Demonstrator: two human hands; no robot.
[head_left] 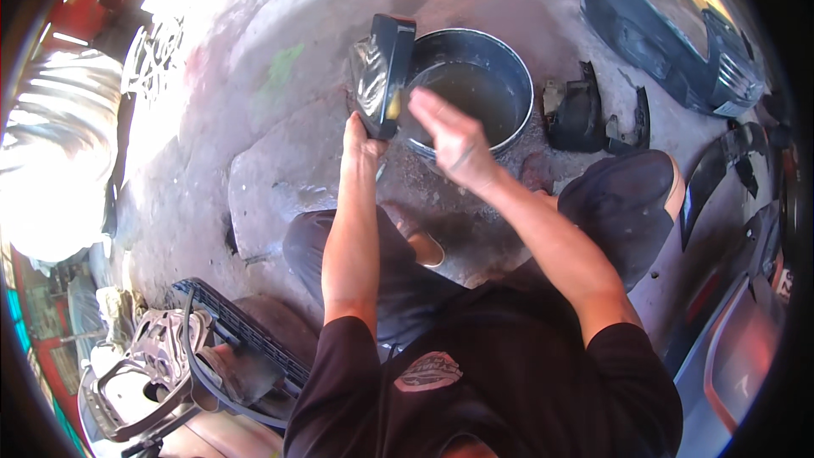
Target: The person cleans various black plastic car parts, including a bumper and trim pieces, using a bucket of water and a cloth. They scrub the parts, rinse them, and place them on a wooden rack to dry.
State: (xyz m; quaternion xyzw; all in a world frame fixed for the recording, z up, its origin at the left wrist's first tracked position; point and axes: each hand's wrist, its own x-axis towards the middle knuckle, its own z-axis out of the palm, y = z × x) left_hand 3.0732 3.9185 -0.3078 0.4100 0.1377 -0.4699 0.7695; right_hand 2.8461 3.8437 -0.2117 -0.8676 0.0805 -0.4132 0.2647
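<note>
My left hand (pixel 365 137) grips the lower end of a car light (pixel 379 76) with a black housing and a shiny, silvery face, held upright beside the bucket. A small yellow patch shows low on the light's right side. To the right of it, over the near rim of the bucket, is my right hand (pixel 458 142), its fingers stretched out and somewhat blurred. It appears apart from the light, and I see nothing in it. The round dark bucket (pixel 527 110) stands on the floor between my legs and holds murky liquid.
Black plastic pieces (pixel 577 119) lie right of the bucket. A large dark bumper (pixel 670 51) is at the far right, with more body panels (pixel 738 348) below. At lower left sit a black grille (pixel 246 331) and metal parts (pixel 161 343). Worn concrete floor (pixel 280 144) surrounds me.
</note>
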